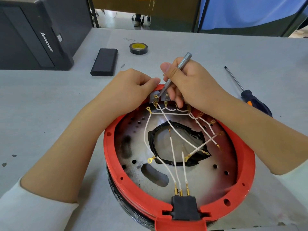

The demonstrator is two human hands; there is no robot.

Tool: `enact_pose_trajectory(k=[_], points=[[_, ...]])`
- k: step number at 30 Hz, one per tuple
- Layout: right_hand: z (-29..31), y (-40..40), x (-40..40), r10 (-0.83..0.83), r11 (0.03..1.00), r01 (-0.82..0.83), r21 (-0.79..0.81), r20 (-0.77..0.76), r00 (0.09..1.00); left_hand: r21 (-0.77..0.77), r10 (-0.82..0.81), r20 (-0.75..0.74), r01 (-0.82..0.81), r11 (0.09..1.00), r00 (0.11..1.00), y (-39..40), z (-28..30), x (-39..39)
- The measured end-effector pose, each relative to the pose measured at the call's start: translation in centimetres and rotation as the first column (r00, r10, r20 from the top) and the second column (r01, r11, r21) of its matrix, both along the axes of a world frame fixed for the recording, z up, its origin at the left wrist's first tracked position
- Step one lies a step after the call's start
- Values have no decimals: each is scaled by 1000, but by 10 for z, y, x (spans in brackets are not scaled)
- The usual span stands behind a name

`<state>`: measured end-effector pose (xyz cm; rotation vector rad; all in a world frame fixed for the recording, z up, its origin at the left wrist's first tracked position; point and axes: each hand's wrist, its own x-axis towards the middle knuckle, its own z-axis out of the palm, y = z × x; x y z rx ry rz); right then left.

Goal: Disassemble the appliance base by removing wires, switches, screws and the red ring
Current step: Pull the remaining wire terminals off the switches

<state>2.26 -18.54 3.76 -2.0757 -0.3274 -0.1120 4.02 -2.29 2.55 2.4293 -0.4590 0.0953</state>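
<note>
Prying at the switches [160, 98] on the red ring's [133, 185] far edge: right hand [188, 84] grips a grey precision driver [175, 74], shaft slanting down-left, tip between switches. Left hand [131, 87] pinches the left switch, steadying.

Office-like workroom: grey desk [200, 47], Lenovo computer case [33, 35], blue partition [246, 12], tape roll [138, 48].

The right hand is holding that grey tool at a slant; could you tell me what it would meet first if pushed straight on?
Most likely the brass terminal on the leftmost switch; the tool's tip already looks at or near it.
</note>
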Motion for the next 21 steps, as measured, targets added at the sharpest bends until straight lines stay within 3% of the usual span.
enact_pose_trajectory(k=[5, 21], points=[[0, -1, -6, 11, 997, -12, 71, 28, 1000, 6, -10, 12, 10, 1000, 1000, 1, 0, 1], [5, 6, 2, -7, 999, 6, -49, -19, 1000, -5, -20, 10, 20, 1000, 1000, 1, 0, 0]])
